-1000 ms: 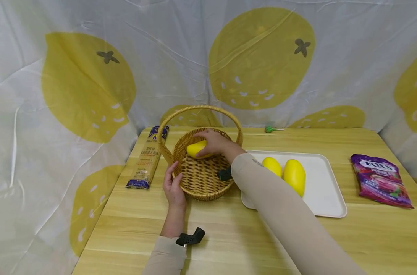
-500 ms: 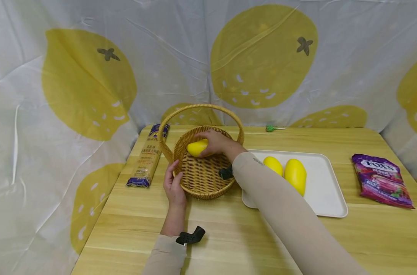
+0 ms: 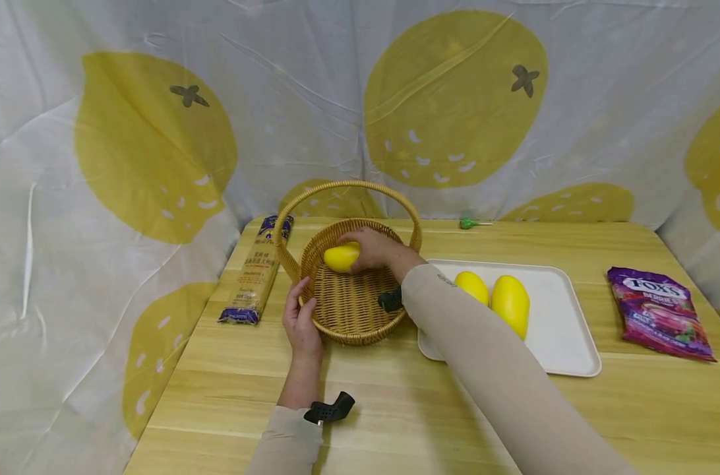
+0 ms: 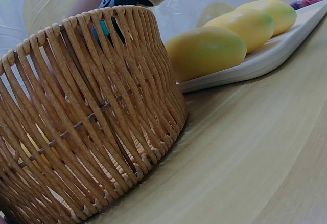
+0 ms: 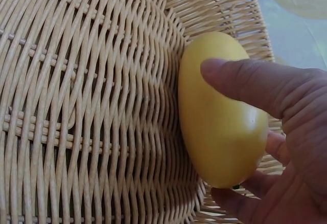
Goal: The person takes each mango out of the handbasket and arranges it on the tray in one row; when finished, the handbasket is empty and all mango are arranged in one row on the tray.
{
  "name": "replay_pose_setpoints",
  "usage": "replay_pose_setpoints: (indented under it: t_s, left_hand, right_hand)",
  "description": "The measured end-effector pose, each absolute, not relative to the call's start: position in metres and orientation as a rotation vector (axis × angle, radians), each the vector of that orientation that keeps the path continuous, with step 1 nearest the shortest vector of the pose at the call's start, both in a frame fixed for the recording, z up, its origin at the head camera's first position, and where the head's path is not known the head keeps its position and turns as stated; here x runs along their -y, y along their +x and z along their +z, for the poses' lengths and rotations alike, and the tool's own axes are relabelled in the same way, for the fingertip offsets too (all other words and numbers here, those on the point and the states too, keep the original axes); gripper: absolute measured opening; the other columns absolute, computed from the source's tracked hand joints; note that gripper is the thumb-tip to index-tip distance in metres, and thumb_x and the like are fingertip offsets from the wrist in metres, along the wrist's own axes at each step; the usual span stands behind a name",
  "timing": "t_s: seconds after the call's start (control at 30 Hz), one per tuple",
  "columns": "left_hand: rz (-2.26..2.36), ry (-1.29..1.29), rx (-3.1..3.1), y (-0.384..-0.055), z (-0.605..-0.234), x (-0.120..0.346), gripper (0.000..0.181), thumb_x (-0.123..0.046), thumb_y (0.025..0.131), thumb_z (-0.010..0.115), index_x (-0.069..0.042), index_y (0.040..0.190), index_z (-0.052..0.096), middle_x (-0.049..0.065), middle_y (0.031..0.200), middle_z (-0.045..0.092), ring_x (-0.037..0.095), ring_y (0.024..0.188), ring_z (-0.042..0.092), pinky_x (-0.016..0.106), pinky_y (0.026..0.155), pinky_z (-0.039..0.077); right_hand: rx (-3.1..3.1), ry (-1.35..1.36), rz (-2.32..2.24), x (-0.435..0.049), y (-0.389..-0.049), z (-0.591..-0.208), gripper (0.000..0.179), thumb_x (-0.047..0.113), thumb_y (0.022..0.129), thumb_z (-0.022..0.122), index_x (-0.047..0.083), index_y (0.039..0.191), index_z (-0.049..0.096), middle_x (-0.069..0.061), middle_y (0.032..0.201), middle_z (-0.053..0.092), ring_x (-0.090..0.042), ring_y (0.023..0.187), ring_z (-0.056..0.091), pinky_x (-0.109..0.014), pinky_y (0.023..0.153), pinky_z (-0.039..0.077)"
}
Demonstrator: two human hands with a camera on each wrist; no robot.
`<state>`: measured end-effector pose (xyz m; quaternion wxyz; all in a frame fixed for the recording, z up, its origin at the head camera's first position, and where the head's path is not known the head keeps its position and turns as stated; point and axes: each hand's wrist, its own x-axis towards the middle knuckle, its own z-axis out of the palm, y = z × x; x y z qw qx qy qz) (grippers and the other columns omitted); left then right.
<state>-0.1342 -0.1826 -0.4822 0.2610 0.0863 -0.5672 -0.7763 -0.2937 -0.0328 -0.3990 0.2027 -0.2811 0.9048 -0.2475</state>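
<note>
A round wicker basket [image 3: 351,310] with a tall arched handle stands on the table. Inside it, by the far wall, lies a yellow mango [image 3: 339,258]. My right hand [image 3: 374,249] reaches in and holds this mango: in the right wrist view the thumb [image 5: 225,75] presses its upper side and the other fingers curl behind its end. My left hand [image 3: 302,326] rests against the basket's near left side, fingers along the outer wall. More mangoes [image 4: 207,52] lie on a white tray [image 3: 564,330] to the right; my right sleeve partly covers them in the head view.
A spaghetti packet [image 3: 253,277] lies left of the basket. Toward the back edge is a green lollipop [image 3: 468,223]. A purple candy bag [image 3: 659,313] sits at the far right. A lemon-print cloth [image 3: 312,99] hangs close behind the table.
My right hand has shifted very slightly to the right on the mango, its fingers drawn back a little. The left hand, basket and tray stay in place.
</note>
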Motion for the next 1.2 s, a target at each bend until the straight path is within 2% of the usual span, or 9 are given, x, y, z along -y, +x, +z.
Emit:
replay_pose_setpoints:
  t_s: [0.2,0.4,0.6,0.67,0.9,1.13,1.2]
  left_hand:
    - [-2.124,0.236,1.529,-0.133,-0.482,0.183,0.043,0.002,0.095,0.046,-0.003,0.134,0.062,0.015,0.162,0.037,0.023,0.145,0.039,0.027,0.113,0.044]
    - [-2.131,0.231,1.525,-0.133,-0.480,0.183,0.043,0.002,0.095,0.046,-0.003,0.134,0.062,0.014,0.162,0.037,0.023,0.145,0.040,0.029,0.114,0.044]
    - [-2.108,0.230,1.538,-0.133,-0.481,0.183,0.042,0.002,0.095,0.046,-0.003,0.133,0.063,0.016,0.161,0.038,0.024,0.148,0.036,0.021,0.109,0.043]
    - [-2.101,0.231,1.544,-0.133,-0.481,0.183,0.042,0.002,0.095,0.046,-0.003,0.133,0.063,0.018,0.161,0.037,0.024,0.149,0.035,0.019,0.108,0.043]
    - [-2.093,0.232,1.558,-0.133,-0.481,0.182,0.042,0.001,0.095,0.046,0.000,0.134,0.061,0.018,0.158,0.041,0.022,0.149,0.034,0.019,0.109,0.040]
    - [-2.083,0.237,1.566,-0.133,-0.481,0.182,0.042,0.002,0.095,0.046,0.002,0.134,0.060,0.013,0.158,0.043,0.024,0.150,0.033,0.023,0.113,0.038]
    - [-2.080,0.243,1.569,-0.134,-0.481,0.183,0.042,0.002,0.095,0.046,0.001,0.134,0.060,0.012,0.158,0.044,0.023,0.151,0.033,0.023,0.112,0.039]
  right_hand:
    - [-2.534,-0.825,-0.651,0.033,-0.294,-0.401,0.063,0.023,0.090,0.078,0.027,0.148,0.054,-0.013,0.156,0.043,-0.031,0.143,0.043,-0.050,0.117,0.040]
    - [-2.538,-0.822,-0.638,0.034,-0.294,-0.400,0.063,0.022,0.090,0.078,0.026,0.148,0.054,-0.013,0.155,0.046,-0.031,0.141,0.045,-0.049,0.116,0.041]
    - [-2.565,-0.918,-0.648,0.039,-0.292,-0.392,0.063,0.024,0.090,0.077,0.023,0.149,0.053,-0.009,0.153,0.051,-0.027,0.140,0.048,-0.045,0.116,0.042]
    - [-2.567,-0.935,-0.690,0.040,-0.290,-0.386,0.063,0.024,0.090,0.077,0.021,0.148,0.053,-0.007,0.151,0.054,-0.025,0.136,0.051,-0.043,0.114,0.043]
    - [-2.539,-0.875,-0.868,0.035,-0.274,-0.357,0.060,0.031,0.091,0.075,0.020,0.146,0.052,-0.005,0.141,0.059,-0.022,0.109,0.059,-0.041,0.094,0.051]
    - [-2.600,-0.960,-0.824,0.023,-0.255,-0.340,0.063,0.035,0.092,0.069,0.020,0.150,0.051,-0.010,0.150,0.050,-0.025,0.115,0.055,-0.042,0.095,0.049]
    - [-2.605,-0.978,-0.854,0.018,-0.250,-0.337,0.065,0.035,0.091,0.069,0.019,0.151,0.049,-0.011,0.150,0.051,-0.024,0.116,0.056,-0.042,0.097,0.049]
